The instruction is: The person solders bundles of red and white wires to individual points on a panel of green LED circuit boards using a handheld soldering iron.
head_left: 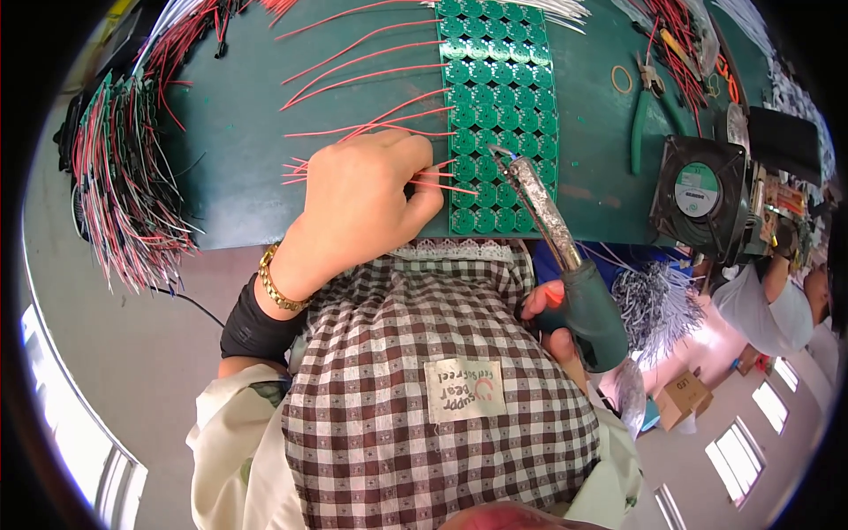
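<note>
A panel of round green circuit boards lies on the dark green worktable. Several red wires stretch leftward from its left edge. My left hand is closed on a small bunch of red wires, whose ends point over the lower boards and whose other ends show left of the hand. In my right hand is a soldering iron with a dark grip, held at a slant. Its bent tip hovers over or touches a lower board; I cannot tell which. The grip hides most of the right hand's fingers.
Bundled red, black and white wires hang over the table's left edge. Green-handled cutters and a rubber band lie right of the panel, near a black fan. Another person sits at far right, beyond a pale wire bundle.
</note>
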`<act>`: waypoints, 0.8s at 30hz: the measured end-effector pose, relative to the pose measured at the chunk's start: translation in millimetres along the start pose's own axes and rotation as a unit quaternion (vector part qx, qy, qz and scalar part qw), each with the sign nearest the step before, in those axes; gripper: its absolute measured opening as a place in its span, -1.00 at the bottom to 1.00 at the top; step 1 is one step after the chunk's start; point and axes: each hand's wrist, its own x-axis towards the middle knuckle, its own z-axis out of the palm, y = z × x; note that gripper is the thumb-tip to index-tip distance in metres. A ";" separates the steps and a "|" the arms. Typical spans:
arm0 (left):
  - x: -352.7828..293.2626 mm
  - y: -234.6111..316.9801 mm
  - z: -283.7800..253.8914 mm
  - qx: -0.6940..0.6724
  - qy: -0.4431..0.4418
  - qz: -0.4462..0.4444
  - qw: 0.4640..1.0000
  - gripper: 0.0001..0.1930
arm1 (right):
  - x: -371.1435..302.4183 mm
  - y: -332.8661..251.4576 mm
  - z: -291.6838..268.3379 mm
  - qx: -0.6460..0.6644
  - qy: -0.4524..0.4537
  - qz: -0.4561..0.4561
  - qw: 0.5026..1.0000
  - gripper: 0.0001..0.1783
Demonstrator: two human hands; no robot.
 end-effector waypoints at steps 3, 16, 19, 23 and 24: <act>0.8 0.4 1.2 0.021 -0.004 0.002 1.000 -0.91 | 1.0 1.3 -2.7 -0.019 -0.009 -0.026 0.999 -0.46; 5.7 -14.4 -8.9 -0.144 -0.010 0.072 0.987 -0.84 | 7.7 16.7 -8.5 -0.068 0.025 -0.084 0.994 -0.55; 8.4 -10.0 -9.5 -0.153 -0.021 0.062 0.986 -0.82 | 14.2 18.3 -4.9 -0.045 0.040 -0.120 0.991 -0.60; 11.6 -12.1 -5.7 -0.139 -0.028 0.060 0.988 -0.82 | 14.4 23.3 -2.1 0.005 0.092 -0.089 0.992 -0.70; 11.7 -12.6 -4.1 -0.140 -0.030 0.061 0.988 -0.82 | 16.7 25.2 -4.3 -0.027 0.074 -0.134 0.988 -0.74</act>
